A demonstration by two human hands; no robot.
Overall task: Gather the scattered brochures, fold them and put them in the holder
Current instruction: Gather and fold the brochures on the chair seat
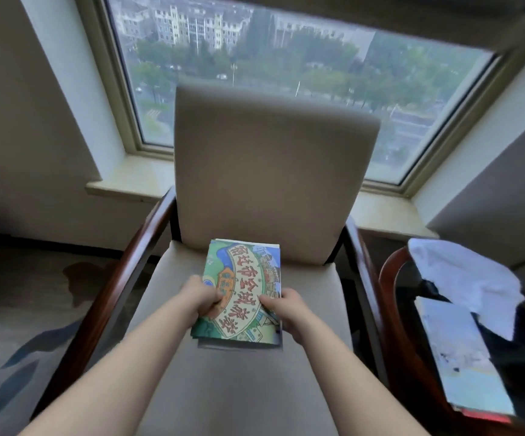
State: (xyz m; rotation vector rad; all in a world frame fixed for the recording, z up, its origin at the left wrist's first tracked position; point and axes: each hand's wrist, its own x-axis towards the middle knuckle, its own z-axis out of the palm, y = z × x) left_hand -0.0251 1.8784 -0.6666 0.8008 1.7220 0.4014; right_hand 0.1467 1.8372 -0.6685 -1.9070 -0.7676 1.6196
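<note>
A folded colourful brochure (245,278) with red Chinese characters on a cream oval lies on the beige seat of an armchair (255,388). More sheets show under its lower edge. My left hand (201,298) grips the brochure's left edge, fingers curled over it. On the right edge, my right hand (288,309) pinches it with the thumb on top. No holder is in view.
The armchair has dark wooden armrests (135,278) and a tall backrest in front of a window sill (129,184). At the right a dark round table (412,357) carries a white cloth (465,275) and another pale brochure (462,360). Patterned carpet lies at the left.
</note>
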